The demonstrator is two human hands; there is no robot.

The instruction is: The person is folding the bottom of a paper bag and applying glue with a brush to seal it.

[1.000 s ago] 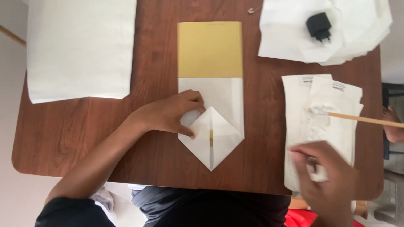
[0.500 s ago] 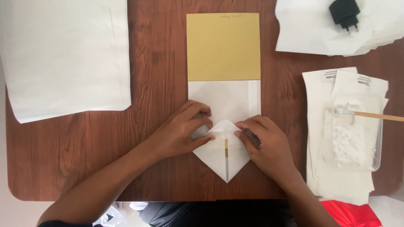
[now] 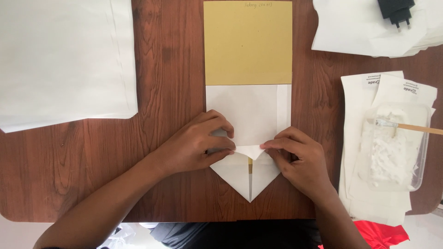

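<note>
A long sheet of paper lies on the brown wooden table point(image 3: 166, 69), its far half yellow point(image 3: 248, 42) and its near half white point(image 3: 249, 110). The near end is folded into a downward point point(image 3: 249, 177) with a yellow slit down its middle. My left hand point(image 3: 196, 145) presses the left flap and pinches a small white fold at the centre. My right hand point(image 3: 297, 159) holds the same small fold from the right. The fingertips of both hands meet over the fold.
A stack of large white sheets point(image 3: 64, 60) covers the far left. At the right, a clear plastic tray with white paste point(image 3: 392, 147) and a wooden-handled brush point(image 3: 406, 127) rests on white paper strips. A black plug adapter point(image 3: 396, 11) lies on white paper far right.
My right hand left the paste tray, came to the folded point and now pinches a small fold there with my left hand. The view has shifted closer.
</note>
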